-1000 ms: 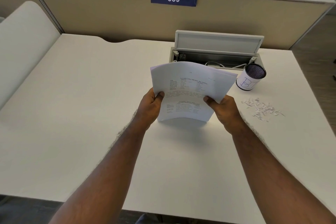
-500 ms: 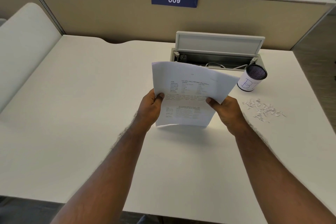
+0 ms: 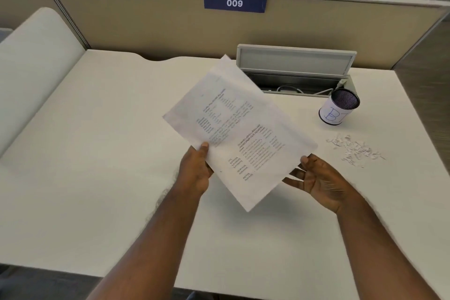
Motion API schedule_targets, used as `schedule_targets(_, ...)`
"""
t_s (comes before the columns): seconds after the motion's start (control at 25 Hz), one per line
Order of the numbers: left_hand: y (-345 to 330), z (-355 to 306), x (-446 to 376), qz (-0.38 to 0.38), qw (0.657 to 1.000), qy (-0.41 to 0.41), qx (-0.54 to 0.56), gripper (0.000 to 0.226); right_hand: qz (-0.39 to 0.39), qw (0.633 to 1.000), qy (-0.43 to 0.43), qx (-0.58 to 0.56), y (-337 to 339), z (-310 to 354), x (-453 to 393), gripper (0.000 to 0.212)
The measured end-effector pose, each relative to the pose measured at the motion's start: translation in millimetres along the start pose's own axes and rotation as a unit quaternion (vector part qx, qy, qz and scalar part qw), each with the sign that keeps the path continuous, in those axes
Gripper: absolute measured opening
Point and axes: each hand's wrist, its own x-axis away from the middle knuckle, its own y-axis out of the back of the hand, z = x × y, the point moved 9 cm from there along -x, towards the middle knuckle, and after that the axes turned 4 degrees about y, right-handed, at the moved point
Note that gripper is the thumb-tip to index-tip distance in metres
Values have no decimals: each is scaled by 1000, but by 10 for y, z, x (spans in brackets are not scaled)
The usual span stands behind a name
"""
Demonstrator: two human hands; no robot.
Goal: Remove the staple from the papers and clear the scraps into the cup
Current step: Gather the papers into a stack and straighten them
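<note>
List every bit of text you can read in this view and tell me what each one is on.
"009": white digits on the dark blue sign clipped to the top of the partition.
"B", hand-drawn in blue, plus a second mark that may be "1" or "I": on the white wrap of the cup.
Printed lines on the papers, held in the left hand: too small and blurred to read.
Scraps on the desk: no readable text.

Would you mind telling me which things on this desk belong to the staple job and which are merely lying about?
Part of the job:
- papers, pinched by the left hand; the open right hand is at their edge
- paper scraps on the desk
- cup

Just there:
- open cable tray with its cables
- 009 sign on the partition
</note>
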Motion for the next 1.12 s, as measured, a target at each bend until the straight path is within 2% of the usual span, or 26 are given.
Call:
schedule_targets(0.08, -30, 242, 37, -2, 999, 31, 24, 21, -56, 998, 19, 31, -31, -17, -10, 30)
schedule_targets(0.2, -118, 461, 155, 48, 997, 65, -9, 22, -166, 980, 62, 96, 96, 69, 24, 23)
schedule_targets(0.28, -134, 343, 185, 100, 993, 63, -15, 26, -177, 975, 70, 114, 182, 165, 80, 28)
schedule_targets(0.4, 18, -110, 109, 127, 991, 36, -34, 34, -160, 969, 70, 173, 293, 364, 164, 24)
schedule_targets(0.48, 75, -387, 53, 150, 974, 8, -169, 39, -137, 963, 73, 218, 277, 502, 171, 23)
schedule_targets(0.6, -9, -540, 6, 193, 901, -31, -387, 35, -97, 951, 88, 280, 124, 628, 119, 23)
schedule_targets(0.68, -37, -653, -63, 169, 884, -74, -429, 32, -95, 941, 119, 302, 3, 705, 81, 24)
schedule_targets(0.88, 94, -773, -207, 62, 883, -162, -437, 21, -130, 911, 164, 355, -96, 750, 0, 33)
schedule_targets(1.0, 226, -620, -229, 22, 866, -180, -466, 25, -139, 908, 162, 360, -54, 556, -7, 23)
schedule_targets(1.12, 378, -437, -243, 7, 862, -169, -478, 23, -139, 911, 137, 364, -23, 332, -3, 24)
